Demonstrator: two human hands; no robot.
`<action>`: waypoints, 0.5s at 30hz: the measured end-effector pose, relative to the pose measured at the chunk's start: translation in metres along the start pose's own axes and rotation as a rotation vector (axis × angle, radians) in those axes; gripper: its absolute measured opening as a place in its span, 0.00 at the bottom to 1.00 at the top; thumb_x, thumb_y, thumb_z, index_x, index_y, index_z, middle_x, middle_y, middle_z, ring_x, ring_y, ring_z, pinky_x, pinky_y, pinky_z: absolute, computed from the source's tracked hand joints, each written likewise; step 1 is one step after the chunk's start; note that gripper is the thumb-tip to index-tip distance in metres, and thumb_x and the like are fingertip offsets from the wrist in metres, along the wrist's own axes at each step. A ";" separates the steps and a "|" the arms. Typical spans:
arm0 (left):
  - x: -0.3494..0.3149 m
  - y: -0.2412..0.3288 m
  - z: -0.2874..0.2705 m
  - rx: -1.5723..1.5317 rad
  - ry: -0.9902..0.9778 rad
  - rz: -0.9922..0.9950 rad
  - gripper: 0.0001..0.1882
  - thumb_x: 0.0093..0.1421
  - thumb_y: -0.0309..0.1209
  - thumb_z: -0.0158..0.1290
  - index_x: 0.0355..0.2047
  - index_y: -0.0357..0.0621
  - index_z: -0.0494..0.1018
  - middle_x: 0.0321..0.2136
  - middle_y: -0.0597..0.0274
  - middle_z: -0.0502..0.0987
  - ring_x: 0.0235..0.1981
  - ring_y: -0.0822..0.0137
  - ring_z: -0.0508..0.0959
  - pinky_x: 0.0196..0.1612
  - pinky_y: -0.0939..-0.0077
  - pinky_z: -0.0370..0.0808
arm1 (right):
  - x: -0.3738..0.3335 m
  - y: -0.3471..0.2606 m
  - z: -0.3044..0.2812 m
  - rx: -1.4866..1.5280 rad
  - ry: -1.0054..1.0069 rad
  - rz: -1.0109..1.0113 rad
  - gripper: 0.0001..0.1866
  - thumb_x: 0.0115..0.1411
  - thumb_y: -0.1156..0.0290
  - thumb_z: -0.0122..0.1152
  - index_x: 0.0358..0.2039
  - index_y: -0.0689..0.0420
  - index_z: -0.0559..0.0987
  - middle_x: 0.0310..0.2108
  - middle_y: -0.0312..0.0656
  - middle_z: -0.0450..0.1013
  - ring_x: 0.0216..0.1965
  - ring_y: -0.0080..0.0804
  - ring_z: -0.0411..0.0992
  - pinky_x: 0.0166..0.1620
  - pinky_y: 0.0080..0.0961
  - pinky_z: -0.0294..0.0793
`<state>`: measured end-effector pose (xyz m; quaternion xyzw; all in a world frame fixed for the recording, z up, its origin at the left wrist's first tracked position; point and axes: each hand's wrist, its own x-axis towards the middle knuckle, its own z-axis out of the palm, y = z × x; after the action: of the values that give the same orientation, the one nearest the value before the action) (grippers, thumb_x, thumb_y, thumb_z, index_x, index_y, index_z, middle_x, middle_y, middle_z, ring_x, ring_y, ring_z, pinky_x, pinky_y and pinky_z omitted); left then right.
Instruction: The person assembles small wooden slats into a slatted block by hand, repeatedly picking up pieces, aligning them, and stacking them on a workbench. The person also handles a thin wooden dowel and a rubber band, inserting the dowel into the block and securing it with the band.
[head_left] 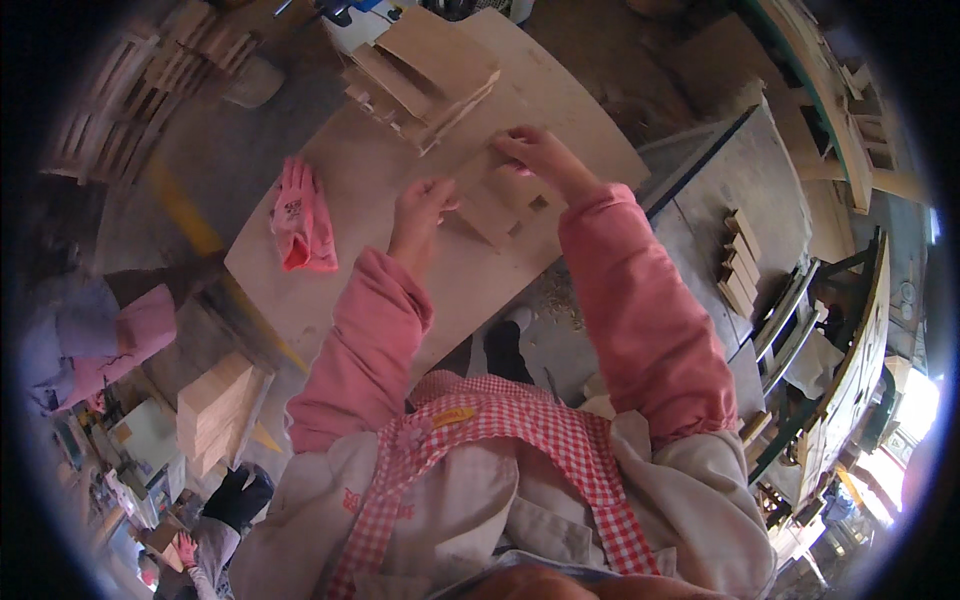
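Observation:
A small wooden assembly of slotted plywood pieces [497,200] lies on a plywood-topped table [400,270]. My left hand [422,206] grips its left edge with curled fingers. My right hand [540,155] rests on its upper right corner, fingers pressing down on the wood. Both forearms wear pink sleeve covers. A larger box-like stack of plywood parts [425,72] stands further back on the same table, apart from both hands.
A pair of pink work gloves [300,215] lies at the table's left. Small wooden blocks [740,262] sit on a grey machine table to the right. A stack of boards [215,410] stands at the lower left, near another person's dark-gloved hand [240,495].

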<state>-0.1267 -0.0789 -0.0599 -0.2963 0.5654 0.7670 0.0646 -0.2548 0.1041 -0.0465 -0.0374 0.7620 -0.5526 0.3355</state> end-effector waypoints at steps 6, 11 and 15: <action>0.011 -0.013 -0.011 0.259 0.078 0.080 0.17 0.53 0.40 0.59 0.35 0.38 0.77 0.27 0.66 0.77 0.29 0.73 0.75 0.33 0.80 0.69 | 0.023 0.003 0.008 -0.326 0.057 -0.036 0.29 0.52 0.50 0.63 0.46 0.60 0.77 0.36 0.46 0.78 0.38 0.38 0.76 0.43 0.30 0.73; 0.020 -0.023 -0.011 0.612 0.133 0.127 0.17 0.53 0.39 0.57 0.39 0.39 0.77 0.32 0.58 0.77 0.35 0.64 0.76 0.40 0.72 0.70 | 0.025 0.007 0.014 -0.598 0.126 -0.069 0.28 0.52 0.50 0.61 0.47 0.57 0.77 0.43 0.50 0.75 0.44 0.48 0.74 0.49 0.36 0.71; 0.016 -0.015 -0.004 1.008 0.256 0.375 0.24 0.50 0.41 0.59 0.43 0.38 0.75 0.44 0.46 0.74 0.46 0.52 0.73 0.51 0.59 0.67 | 0.020 0.019 -0.002 -0.623 0.284 -0.075 0.27 0.54 0.52 0.59 0.48 0.58 0.76 0.49 0.51 0.71 0.49 0.50 0.70 0.53 0.37 0.69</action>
<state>-0.1319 -0.0811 -0.0818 -0.2139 0.9089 0.3578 -0.0084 -0.2651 0.1047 -0.0725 -0.0890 0.9313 -0.3050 0.1780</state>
